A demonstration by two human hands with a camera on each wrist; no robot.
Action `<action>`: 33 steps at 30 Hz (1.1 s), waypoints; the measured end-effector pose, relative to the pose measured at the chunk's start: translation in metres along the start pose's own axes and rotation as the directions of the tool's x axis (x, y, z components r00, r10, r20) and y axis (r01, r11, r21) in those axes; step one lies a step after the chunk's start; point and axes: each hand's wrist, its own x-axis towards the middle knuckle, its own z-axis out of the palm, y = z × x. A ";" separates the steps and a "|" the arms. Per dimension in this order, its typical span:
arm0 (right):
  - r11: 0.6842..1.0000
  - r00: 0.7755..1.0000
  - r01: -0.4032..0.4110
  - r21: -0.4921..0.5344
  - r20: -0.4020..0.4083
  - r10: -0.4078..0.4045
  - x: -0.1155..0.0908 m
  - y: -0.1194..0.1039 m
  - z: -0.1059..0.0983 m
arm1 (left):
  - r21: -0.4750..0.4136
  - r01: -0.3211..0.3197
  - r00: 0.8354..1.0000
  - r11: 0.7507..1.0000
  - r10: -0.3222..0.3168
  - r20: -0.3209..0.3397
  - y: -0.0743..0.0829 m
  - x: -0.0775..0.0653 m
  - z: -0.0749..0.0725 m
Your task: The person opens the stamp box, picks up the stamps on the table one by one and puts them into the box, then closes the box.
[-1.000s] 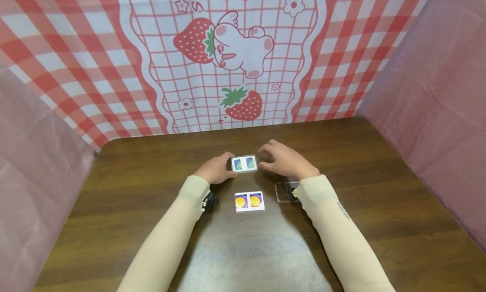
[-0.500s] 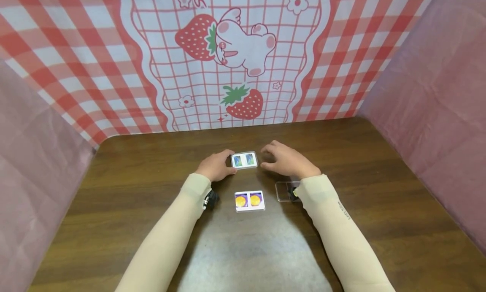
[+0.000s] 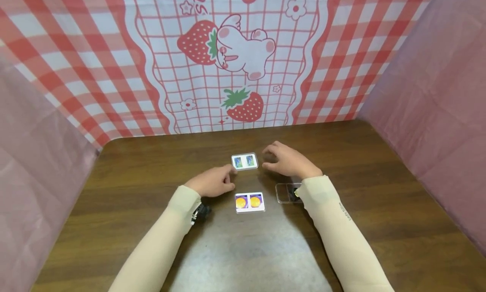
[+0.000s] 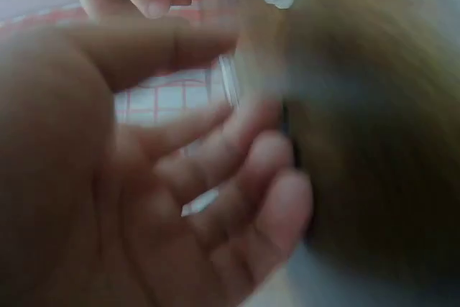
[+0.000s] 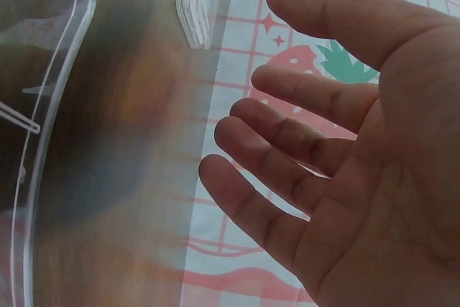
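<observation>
A flat clear case (image 3: 244,161) showing two blue-green pictures lies at the back middle of the table. My left hand (image 3: 211,182) is at its lower left, index fingertip near the case's corner, holding nothing. In the left wrist view that hand (image 4: 165,177) is blurred, its fingers loosely bent. To the right of the same case, my right hand (image 3: 285,160) hovers with nothing in it, fingers spread (image 5: 287,149) in the right wrist view. Closer to me lies a second case (image 3: 249,202) with two orange-on-purple pictures.
A clear divided case (image 3: 282,193) lies partly hidden beneath my right wrist. Layered transparent edges (image 5: 198,5) of the back case show in the right wrist view. A checked strawberry cloth (image 3: 243,51) hangs behind the wooden table (image 3: 133,174), with pink cloth on both sides.
My left hand has let go of the left side of the back case and moved down and left. The right hand stays almost still, and the cases lie much as before.
</observation>
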 end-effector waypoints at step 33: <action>0.999 0.999 0.020 -0.041 -0.045 -0.022 -0.011 -0.003 -0.017 | 0.002 -0.031 0.999 1.000 0.031 -0.020 0.009 -0.007 0.021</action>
